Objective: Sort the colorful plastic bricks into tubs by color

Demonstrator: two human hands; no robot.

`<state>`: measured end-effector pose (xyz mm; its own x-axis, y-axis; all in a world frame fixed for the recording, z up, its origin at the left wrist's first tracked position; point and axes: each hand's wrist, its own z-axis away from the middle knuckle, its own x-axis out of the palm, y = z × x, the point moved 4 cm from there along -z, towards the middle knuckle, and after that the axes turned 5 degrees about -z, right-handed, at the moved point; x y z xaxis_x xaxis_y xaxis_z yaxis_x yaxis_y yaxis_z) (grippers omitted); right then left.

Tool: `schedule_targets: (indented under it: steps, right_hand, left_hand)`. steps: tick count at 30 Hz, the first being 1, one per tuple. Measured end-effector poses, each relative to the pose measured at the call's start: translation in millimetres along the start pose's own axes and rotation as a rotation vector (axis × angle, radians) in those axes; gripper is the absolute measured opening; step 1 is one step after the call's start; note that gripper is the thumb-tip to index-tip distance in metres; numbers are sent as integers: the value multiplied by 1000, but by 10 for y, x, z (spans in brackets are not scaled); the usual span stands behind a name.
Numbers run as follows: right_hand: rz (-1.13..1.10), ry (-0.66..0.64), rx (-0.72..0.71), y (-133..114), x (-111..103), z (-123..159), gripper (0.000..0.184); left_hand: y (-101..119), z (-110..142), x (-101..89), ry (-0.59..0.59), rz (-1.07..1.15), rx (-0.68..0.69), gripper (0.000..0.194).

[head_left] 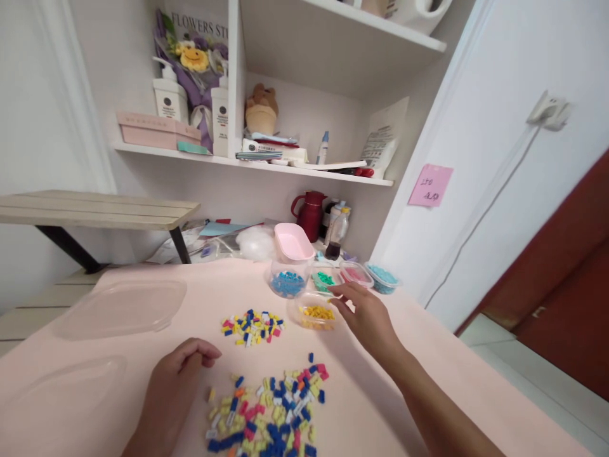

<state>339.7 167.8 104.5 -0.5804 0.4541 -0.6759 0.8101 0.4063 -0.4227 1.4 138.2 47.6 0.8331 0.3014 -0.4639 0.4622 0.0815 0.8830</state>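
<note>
A: Where is the right hand?
B: Right of centre. The right hand (366,314) hangs at the rim of a clear plastic tub (301,319) that holds small, chunky yellow pieces (318,311). Thumb and forefinger are narrow, nearly meeting, with a speck of yellow at the tips; I can't tell whether they grip it.
A: And the left hand (171,384)?
B: Lower left of centre, on or just above the smooth pale-pink tabletop (371,400), fingers curled inward. I can't tell if anything is inside the curl.
A: What's it near?
B: Two heaps of hard, glossy little blocks. The large heap (273,412), bottom centre, mixes navy, cream, pink, white and a few orange; some are joined into short bars. The small heap (253,327), near the middle, is more tightly gathered.
A: More tubs behind?
B: A row, right of centre: rounded see-through walls around blue pieces (288,282), green pieces (325,279), then a tub with pink contents (356,275) and one with pale-blue contents (383,275).
A: And those faint outlines at left?
B: Thin, clear, rounded sheets like lids: one upper (124,308), one lower (66,387).
A: Beyond the table?
B: A round-cornered pink tray (294,242), tilted, before a shiny dark-red jug (311,212); at far left, a slatted wooden stand (95,206) on black legs.
</note>
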Motion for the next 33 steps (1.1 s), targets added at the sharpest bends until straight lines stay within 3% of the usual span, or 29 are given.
schedule_targets:
  steps: [3,5,8,10,16,19,22,26,33]
  right_hand:
    - [44,16,-39,-31,68,25,34]
    - [-89,-11,-83,-185,142,72,37]
    - [-355,-195,-115,-474,338,193,38]
    - [-396,-310,-118,-600,496,289,38]
    - [-362,-591,-76,-570,886,428,52]
    - [-340,-581,-29,-561,887,382,52]
    - [-383,-524,-68,-642,798,335,36]
    - [-412,-409,-69,-654,753,323,32]
    - [-129,-392,-188,-546,962,395,39]
  left_hand:
    - [10,-1,11,-11,-8,17,23]
    - [7,-7,30,-24,-16,34,24]
    - [-20,-14,69,-56,-30,58,25]
    - [-47,-13,100,-89,-36,73,25]
    - [-115,-12,182,-162,-61,103,23]
    - [-134,-19,206,-160,-71,115,25]
    - [-145,-20,216,-168,-76,114,25]
    - [-142,-15,216,-188,-92,122,24]
    - [-142,-8,225,-196,-115,125,25]
